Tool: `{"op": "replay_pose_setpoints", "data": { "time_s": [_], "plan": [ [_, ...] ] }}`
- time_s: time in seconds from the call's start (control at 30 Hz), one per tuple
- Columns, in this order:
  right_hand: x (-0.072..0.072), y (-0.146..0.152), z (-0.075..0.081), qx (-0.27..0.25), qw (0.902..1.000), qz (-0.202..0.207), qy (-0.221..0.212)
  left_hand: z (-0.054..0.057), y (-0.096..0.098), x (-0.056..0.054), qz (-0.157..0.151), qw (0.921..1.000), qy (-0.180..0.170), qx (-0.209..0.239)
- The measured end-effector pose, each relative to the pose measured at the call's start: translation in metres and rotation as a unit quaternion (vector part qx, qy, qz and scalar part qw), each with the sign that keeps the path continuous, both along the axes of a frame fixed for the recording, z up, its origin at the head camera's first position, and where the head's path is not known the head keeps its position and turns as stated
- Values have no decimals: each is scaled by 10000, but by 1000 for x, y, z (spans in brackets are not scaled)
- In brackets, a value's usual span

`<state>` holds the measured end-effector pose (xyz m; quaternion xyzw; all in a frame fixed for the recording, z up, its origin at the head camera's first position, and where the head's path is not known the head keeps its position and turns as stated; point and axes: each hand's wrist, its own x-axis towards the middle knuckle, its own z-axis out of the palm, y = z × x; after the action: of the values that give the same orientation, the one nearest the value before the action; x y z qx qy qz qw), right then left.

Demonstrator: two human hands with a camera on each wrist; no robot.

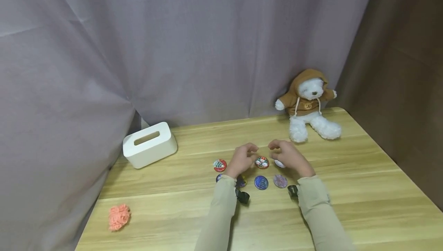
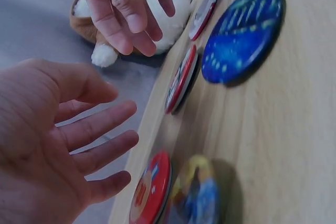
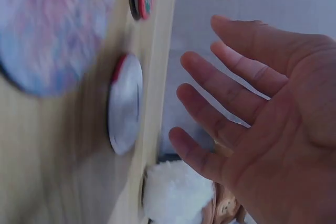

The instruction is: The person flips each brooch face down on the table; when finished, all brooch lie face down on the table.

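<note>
Several round badges lie in two rows on the wooden table. My left hand hovers over the left ones with loosely bent fingers and an empty palm. A red patterned badge lies between the two hands. Opposite, my right hand is held above a white badge, its fingers spread and holding nothing. Nearer me are a blue badge and a pinkish-purple badge. A red badge with a tree lies left of my left hand, whose wrist partly hides a yellow-and-blue badge.
At the back left stands a white tissue box. A white teddy bear in a brown hoodie sits at the back right, beyond my right hand. A coral ruffled bundle lies front left. Grey curtain hangs behind the table.
</note>
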<state>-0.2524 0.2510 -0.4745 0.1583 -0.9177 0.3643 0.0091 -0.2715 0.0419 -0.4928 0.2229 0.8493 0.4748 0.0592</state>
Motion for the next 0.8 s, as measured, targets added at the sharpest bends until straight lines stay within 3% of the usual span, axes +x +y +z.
{"op": "replay_pose_setpoints", "data": {
  "time_s": [0.2,0.47,0.8],
  "plan": [
    [2,-13,-1,-114,9995,162,-252,-4,-5,0,-3,9995,101,-310],
    [2,-20,-3,-47,9985,14,-548,-6,-4,-2,-183,9960,367,-792],
    [-3,-25,-7,599,9979,210,-132,-7,0,-5,-340,9853,893,-1415]
  ]
}}
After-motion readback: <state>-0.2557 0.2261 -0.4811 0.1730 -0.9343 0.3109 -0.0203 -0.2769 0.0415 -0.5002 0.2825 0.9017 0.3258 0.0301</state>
